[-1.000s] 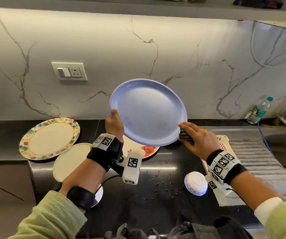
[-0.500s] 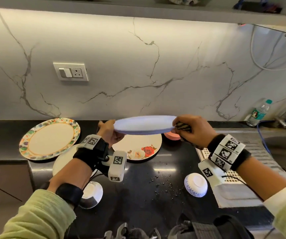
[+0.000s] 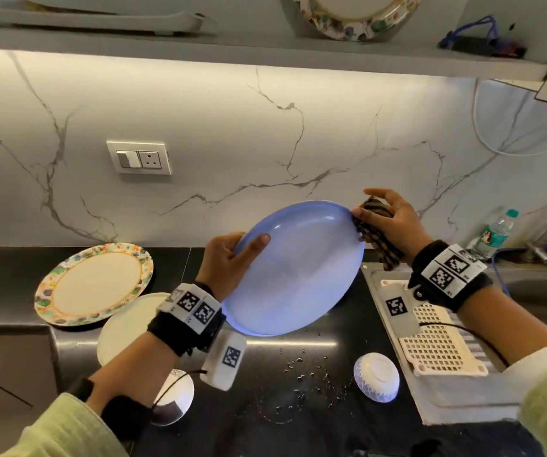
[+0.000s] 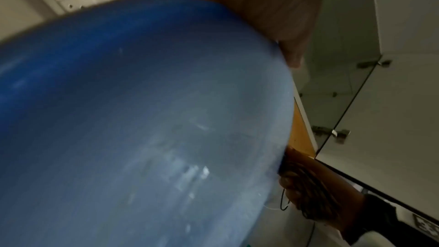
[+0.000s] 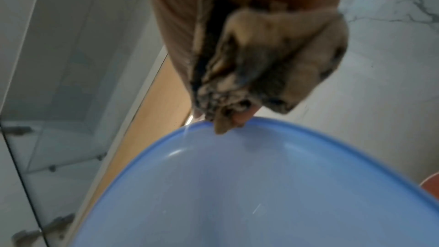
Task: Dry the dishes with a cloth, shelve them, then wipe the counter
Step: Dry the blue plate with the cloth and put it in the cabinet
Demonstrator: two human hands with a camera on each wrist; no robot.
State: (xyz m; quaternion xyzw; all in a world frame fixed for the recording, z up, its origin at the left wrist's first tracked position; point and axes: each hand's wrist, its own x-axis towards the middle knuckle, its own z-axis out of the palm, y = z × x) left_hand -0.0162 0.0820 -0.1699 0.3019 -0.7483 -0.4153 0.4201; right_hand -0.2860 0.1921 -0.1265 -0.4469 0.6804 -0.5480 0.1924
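Drying is well under way: we hold the blue plate (image 3: 293, 275) tilted above the counter (image 3: 265, 407), left hand (image 3: 229, 262) gripping its near-left rim with the thumb across its face, right hand (image 3: 394, 222) pinching the cloth (image 3: 375, 232) against its far-right rim. We judge one patterned plate (image 3: 347, 14) already shelved above the blue plate. Left of it two plates (image 3: 94, 285) wait, below it a bowl (image 3: 375, 377) and water drops (image 3: 301, 374), so most shelving and the wipe remain.
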